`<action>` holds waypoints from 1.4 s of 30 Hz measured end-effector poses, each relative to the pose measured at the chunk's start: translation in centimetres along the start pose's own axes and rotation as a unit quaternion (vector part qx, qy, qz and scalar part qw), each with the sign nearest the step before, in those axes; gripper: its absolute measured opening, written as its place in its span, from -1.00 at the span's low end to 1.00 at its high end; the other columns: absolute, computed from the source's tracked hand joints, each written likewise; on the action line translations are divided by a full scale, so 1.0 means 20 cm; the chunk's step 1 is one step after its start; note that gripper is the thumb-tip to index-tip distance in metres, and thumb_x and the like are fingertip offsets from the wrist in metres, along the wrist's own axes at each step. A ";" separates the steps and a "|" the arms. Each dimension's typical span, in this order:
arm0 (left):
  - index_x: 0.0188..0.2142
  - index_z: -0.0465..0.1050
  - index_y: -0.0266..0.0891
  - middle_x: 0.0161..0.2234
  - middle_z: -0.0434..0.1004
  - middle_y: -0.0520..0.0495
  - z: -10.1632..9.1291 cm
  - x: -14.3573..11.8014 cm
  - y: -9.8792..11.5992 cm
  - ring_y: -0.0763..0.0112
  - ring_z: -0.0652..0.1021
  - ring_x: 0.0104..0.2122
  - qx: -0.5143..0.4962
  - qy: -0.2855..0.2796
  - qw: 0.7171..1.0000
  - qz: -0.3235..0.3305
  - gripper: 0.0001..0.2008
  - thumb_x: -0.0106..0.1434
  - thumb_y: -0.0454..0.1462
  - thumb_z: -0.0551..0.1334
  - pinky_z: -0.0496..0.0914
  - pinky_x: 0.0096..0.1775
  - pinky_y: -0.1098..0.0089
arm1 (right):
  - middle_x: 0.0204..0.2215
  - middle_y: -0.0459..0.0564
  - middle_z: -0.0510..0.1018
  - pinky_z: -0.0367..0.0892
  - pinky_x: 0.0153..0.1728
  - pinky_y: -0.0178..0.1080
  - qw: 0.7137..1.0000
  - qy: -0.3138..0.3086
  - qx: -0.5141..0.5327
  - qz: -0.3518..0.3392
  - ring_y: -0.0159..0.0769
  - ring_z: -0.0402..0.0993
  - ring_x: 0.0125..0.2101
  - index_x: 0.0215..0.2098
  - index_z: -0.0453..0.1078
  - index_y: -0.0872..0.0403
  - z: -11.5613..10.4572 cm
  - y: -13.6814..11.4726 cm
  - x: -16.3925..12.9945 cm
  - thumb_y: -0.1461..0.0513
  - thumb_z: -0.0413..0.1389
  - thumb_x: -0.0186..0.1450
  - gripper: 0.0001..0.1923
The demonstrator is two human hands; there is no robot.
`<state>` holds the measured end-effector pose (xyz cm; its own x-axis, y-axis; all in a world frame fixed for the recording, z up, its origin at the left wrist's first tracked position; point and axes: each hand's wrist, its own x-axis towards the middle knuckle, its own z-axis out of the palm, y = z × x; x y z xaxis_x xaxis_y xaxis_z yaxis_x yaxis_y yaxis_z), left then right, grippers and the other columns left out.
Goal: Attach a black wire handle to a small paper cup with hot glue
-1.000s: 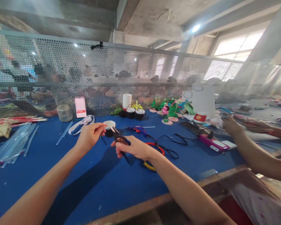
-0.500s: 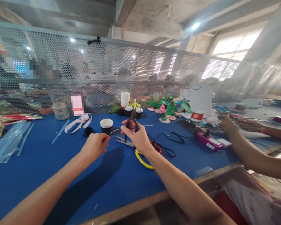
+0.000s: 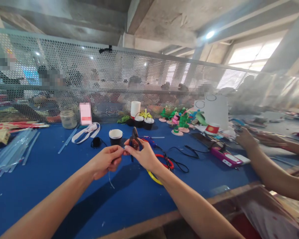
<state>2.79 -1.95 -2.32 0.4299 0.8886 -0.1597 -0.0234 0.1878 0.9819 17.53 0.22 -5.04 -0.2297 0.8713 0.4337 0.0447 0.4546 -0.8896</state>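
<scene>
My left hand (image 3: 108,161) is closed in a pinch on a thin pale wire (image 3: 110,181), whose end dangles in a curve below the fingers. Beside it, my right hand (image 3: 139,153) is wrapped round dark-handled pliers (image 3: 134,134) with their jaws pointing up. The fingertips of both hands meet, and the wire between them is hidden. Just behind stands a paper cup (image 3: 115,135), white on top and black below. Under my right wrist lie scissors with yellow (image 3: 154,178) and red handles, their blades hidden. A blue tool (image 3: 149,141) lies behind my right hand.
Clear plastic sticks (image 3: 13,151) and a white ribbon (image 3: 86,133) lie left, near black cord (image 3: 96,142). Small black-and-white buckets (image 3: 148,123) and green figures (image 3: 183,121) stand at the back. A purple power strip (image 3: 225,156) and a co-worker's arm (image 3: 260,161) are right.
My hands have come together, the left moving right and the right slightly left and down. The wire that stretched between them now hangs below my left hand. The pliers stay in my right hand.
</scene>
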 end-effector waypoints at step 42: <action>-0.49 0.23 -0.26 -0.69 0.23 0.11 -0.03 -0.02 -0.02 0.57 0.25 -0.64 0.282 0.160 0.919 0.225 -0.80 0.16 -0.21 -0.02 0.16 -0.54 0.52 | -0.60 -0.11 0.36 0.09 -0.54 -0.40 0.951 -0.052 -0.304 -0.014 -0.45 0.20 -0.57 -0.47 0.31 0.12 0.02 -0.03 -0.03 0.15 -0.05 0.15 -0.79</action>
<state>2.08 -2.17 -2.62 0.2012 0.9178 0.3423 0.3757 -0.3950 0.8383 17.26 -0.59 -4.87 -0.3323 0.8490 0.4109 0.5846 0.5273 -0.6166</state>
